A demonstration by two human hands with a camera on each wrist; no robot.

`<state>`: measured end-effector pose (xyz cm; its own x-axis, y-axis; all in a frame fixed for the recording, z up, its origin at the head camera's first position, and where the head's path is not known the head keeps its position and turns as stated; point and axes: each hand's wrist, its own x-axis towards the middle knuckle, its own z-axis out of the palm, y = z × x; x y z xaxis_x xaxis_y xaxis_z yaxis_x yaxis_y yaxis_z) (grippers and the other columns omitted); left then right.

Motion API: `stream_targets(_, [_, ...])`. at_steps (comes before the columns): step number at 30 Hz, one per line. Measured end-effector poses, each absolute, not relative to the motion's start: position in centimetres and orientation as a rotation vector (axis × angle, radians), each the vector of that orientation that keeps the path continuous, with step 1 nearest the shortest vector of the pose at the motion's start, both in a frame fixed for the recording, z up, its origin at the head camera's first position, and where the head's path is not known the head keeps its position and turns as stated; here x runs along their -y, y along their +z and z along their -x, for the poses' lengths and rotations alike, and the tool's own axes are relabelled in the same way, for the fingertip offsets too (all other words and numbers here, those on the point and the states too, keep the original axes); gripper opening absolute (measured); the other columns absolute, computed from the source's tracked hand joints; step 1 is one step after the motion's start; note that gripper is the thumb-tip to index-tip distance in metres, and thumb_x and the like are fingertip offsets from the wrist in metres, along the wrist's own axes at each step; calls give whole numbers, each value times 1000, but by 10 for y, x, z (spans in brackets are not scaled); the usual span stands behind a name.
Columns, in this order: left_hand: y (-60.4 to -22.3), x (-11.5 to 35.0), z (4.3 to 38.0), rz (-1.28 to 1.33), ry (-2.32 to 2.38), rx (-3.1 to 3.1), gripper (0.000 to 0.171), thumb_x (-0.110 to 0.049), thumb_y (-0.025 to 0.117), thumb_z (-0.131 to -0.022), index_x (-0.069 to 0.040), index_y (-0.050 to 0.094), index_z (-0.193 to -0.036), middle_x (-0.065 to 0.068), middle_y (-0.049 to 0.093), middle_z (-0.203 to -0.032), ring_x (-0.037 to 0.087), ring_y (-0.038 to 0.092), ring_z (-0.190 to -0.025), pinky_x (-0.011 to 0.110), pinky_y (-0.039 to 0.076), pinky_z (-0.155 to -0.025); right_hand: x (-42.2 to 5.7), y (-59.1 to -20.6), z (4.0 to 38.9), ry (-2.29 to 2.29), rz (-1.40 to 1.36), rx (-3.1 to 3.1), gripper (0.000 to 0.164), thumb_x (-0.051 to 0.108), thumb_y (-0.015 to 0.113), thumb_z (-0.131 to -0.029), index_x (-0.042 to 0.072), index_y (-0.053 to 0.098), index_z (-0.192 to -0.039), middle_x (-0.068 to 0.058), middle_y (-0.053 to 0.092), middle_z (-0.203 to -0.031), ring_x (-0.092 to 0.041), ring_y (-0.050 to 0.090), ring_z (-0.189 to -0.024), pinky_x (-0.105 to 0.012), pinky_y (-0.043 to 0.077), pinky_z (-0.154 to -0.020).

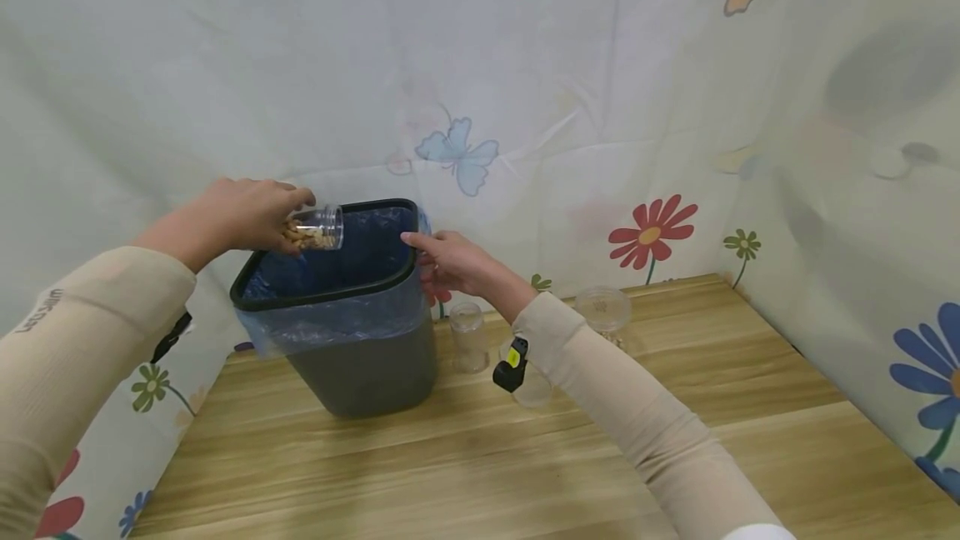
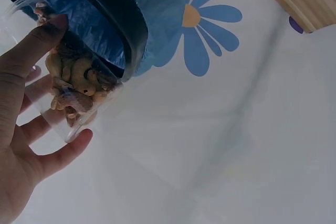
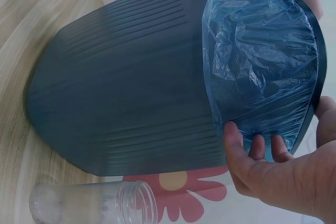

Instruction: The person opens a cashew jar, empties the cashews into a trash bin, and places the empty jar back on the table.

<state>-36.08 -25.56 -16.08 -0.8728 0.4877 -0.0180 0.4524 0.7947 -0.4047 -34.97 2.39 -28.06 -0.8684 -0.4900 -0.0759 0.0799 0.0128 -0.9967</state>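
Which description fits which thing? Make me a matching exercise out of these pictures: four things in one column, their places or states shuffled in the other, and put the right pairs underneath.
Column 1
1. Left hand
2. Right hand
3. Liner
4. Nuts

Column 2
A. Blue, folded down over the outside of the bin
B. Inside the tilted clear jar
C. Gripping the bin at its top
D. Holding the tilted clear jar

Right pairs: 1-D, 2-C, 3-A, 4-B
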Motion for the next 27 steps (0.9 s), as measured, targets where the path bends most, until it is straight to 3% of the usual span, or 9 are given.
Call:
stream_targets(11, [-167, 259, 364, 776, 583, 2893, 78, -43, 89, -76, -3, 57, -135, 17, 66, -119, 31, 68, -89, 55, 54, -69, -23, -280, 350, -1919, 394, -1905, 40, 41, 55, -105, 1, 47, -106, -9, 27, -67, -22, 41, -45, -34, 45, -45])
stream_targets(23, [-165, 255, 363, 745, 569, 2922, 80, -42, 89, -77, -3, 55, -138, 22, 64, -127, 33, 68, -87, 55, 55, -66, -21, -281, 350, -1921, 366, -1899, 41, 41, 55, -105, 3, 43, -96, -8, 26, -69, -22, 39, -51, -32, 41, -48])
stream_targets(27, [-161, 253, 363, 737, 548, 2915, 81, -42, 88, -78, -3, 53, -140, 24, 61, -130, 33, 67, -86, 54, 54, -65, -21, -279, 349, -1938, 343, -1907, 40, 40, 56, -105, 2, 46, -111, -8, 27, -73, -22, 34, -59, -30, 37, -53])
